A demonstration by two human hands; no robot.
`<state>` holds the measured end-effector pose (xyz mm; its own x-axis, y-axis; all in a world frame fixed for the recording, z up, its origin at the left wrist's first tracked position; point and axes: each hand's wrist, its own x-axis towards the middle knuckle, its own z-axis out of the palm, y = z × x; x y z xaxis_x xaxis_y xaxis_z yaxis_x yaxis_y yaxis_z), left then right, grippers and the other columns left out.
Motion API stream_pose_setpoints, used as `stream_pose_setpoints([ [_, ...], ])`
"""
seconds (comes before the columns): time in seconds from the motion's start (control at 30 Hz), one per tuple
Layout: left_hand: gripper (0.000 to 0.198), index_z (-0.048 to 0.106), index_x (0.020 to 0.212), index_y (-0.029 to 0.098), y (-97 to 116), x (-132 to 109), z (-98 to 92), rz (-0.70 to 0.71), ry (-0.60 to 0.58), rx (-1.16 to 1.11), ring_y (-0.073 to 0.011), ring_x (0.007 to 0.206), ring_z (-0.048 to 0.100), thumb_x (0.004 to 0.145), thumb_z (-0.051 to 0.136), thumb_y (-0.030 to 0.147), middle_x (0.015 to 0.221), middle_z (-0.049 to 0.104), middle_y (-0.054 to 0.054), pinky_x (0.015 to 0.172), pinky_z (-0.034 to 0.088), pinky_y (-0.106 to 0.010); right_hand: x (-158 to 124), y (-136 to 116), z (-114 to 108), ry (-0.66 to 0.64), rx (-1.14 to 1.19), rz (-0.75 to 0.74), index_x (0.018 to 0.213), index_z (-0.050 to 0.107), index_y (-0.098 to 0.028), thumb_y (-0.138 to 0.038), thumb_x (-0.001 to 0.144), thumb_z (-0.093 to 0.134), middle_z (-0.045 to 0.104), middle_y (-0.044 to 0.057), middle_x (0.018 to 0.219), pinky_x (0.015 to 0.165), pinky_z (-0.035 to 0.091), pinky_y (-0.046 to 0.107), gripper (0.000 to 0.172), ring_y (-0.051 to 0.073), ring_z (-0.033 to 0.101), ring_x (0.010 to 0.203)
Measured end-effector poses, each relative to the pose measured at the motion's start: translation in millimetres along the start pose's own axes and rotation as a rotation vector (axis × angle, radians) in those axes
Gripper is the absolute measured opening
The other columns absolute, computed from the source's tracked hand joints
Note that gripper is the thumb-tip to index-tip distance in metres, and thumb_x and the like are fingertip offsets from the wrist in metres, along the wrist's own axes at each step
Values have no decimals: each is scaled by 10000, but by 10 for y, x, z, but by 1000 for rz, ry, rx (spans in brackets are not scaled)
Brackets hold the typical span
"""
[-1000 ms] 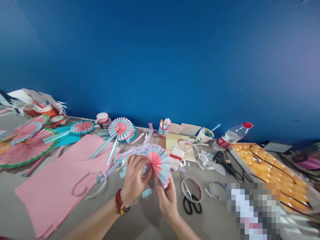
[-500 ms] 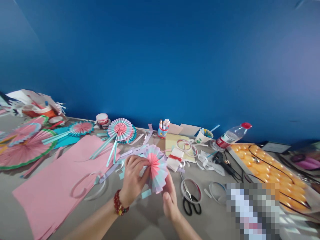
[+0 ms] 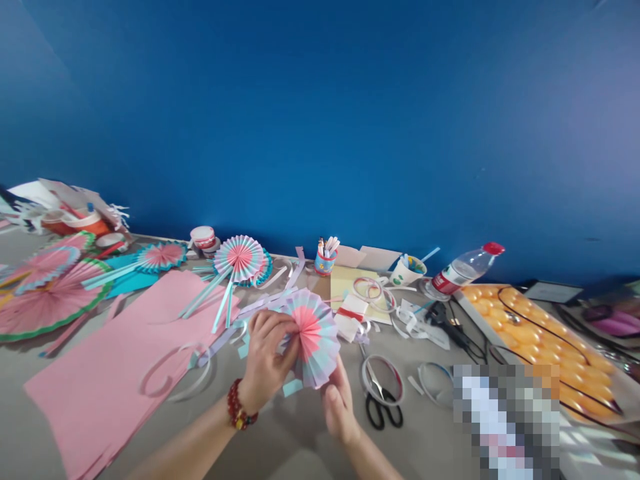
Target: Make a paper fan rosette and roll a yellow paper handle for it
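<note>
A pleated paper fan (image 3: 320, 343), pink at its centre and pale blue and lilac toward the rim, is held up above the grey table. My left hand (image 3: 270, 357), with a red bead bracelet at the wrist, pinches it near the centre from the left. My right hand (image 3: 340, 403) grips its lower right edge, the thumb in front and the other fingers partly hidden behind the paper. Just right of that hand, black-handled scissors (image 3: 383, 400) lie under a roll of tape (image 3: 395, 380). Small pale blue paper scraps (image 3: 293, 387) lie below the fan.
Pink paper sheets (image 3: 115, 373) cover the left side. Finished-looking fans on sticks (image 3: 239, 259) lie behind them. Toward the back right are a pen cup (image 3: 325, 262), a paper cup (image 3: 407, 271), a bottle (image 3: 463, 272), a glue gun (image 3: 445, 320) and a tray of orange balls (image 3: 545, 347).
The fan has opened or turned slightly to the right in my hands, its right rim a little farther out. Both hands keep their hold and have barely moved.
</note>
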<state>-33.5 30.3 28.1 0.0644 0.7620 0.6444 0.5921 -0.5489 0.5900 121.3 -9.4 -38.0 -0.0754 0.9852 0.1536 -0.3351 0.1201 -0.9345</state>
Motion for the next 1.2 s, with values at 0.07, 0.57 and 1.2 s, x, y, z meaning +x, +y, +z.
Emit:
stream_pose_setpoints([
  [0.07,91,617,898,218,-5,5,-12,2,1,-23,-218,883,568,904,546,161,923,679,-37,861,402,-423,4,37,-23,33,-3,-15,1396,525,-256,-704,794,586,620,127,1306,1015,462,496,753,339,529,1273],
  [0.57,152,666,1001,246,-119,-47,45,42,29,99,-221,900,561,920,562,170,942,643,-48,805,420,-388,30,-62,-4,13,-47,-58,1409,509,-268,-678,826,565,522,95,1433,1043,439,468,715,333,483,1319],
  [1.2,120,601,851,219,-139,-54,34,93,-22,15,-214,850,590,894,528,135,847,694,-33,815,418,-411,46,61,-83,34,-39,-41,1450,446,-256,-770,804,503,475,104,1476,1039,435,477,828,338,449,1343],
])
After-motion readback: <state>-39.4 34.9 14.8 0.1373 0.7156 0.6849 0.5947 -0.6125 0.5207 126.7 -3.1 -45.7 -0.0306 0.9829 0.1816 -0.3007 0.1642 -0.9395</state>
